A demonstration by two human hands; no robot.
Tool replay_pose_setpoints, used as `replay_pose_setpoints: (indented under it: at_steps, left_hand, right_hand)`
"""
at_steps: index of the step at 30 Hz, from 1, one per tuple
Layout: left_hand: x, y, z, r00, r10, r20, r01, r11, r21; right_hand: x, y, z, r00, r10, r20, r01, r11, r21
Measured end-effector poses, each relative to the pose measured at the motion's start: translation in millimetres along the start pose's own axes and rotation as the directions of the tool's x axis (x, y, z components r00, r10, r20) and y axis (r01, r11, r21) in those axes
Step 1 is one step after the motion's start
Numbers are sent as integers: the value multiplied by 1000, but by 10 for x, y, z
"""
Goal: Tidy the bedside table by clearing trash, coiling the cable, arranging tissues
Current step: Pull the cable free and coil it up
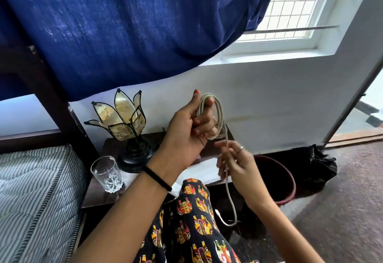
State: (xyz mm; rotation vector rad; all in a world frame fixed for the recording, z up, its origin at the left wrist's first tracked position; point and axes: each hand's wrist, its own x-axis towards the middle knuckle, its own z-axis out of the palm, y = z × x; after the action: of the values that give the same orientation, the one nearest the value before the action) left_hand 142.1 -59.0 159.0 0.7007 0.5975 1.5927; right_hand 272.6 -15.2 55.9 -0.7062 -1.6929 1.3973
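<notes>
My left hand (187, 130) is raised above the bedside table (99, 194) and grips a white cable (220, 115) wound in loops around its fingers. The cable's loose tail runs down through my right hand (234, 164), which pinches it just below the coil. Below that hand the tail hangs in a U shape, and its white plug end (218, 214) dangles near my knee. White tissue paper (204, 168) lies on the table, partly hidden behind my left forearm and hands.
A lotus-shaped lamp (122, 117) and a drinking glass (107, 173) stand on the table's left side. A red-rimmed bin (275, 179) with a black bag sits on the floor to the right. A striped mattress (35, 196) lies at left, a blue curtain (124, 30) hangs overhead.
</notes>
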Motion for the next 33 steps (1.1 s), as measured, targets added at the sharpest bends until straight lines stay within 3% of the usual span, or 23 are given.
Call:
replay_pose_setpoints:
  at_steps: [2, 5, 8, 10, 14, 18, 21, 26, 30, 33]
  left_hand:
    - [15, 1, -14, 999, 30, -30, -30, 999, -9]
    - [31, -36, -59, 990, 62, -124, -62, 998, 7]
    - [13, -88, -139, 979, 76, -190, -55, 992, 113]
    - [-2, -85, -192, 972, 85, -218, -29, 969, 245]
    - [-32, -51, -252, 974, 85, -208, 35, 857, 515]
    - [-95, -78, -260, 994, 58, -95, 37, 633, 773]
    - [-158, -111, -233, 999, -12, -31, 32, 582, 812]
    - [-245, -168, -207, 996, -86, -12, 65, 651, 756]
    - [-271, -199, -245, 995, -98, -24, 94, 805, 586]
    - [-298, -206, -264, 993, -113, 17, 80, 796, 600]
  right_hand:
    - [-116, 93, 74, 992, 104, 72, -100, 993, -55]
    - [-238, 103, 117, 965, 177, 195, -109, 942, -318]
    - [-273, -53, 73, 950, 135, 283, 91, 746, -659]
    - [-264, -262, 19, 956, 96, 277, 169, 590, -789]
    - [-240, -706, -82, 968, -45, 246, 236, 487, -841]
    - [-158, -1012, -119, 954, -168, 248, 296, 395, -870]
    - [-21, -1127, -141, 943, -243, 229, 321, 469, -823]
    - [203, -1166, -184, 925, -287, 248, 375, 592, -713]
    - [290, -1110, -191, 918, -302, 258, 395, 627, -672]
    - [334, -1017, -179, 917, -324, 235, 398, 675, -621]
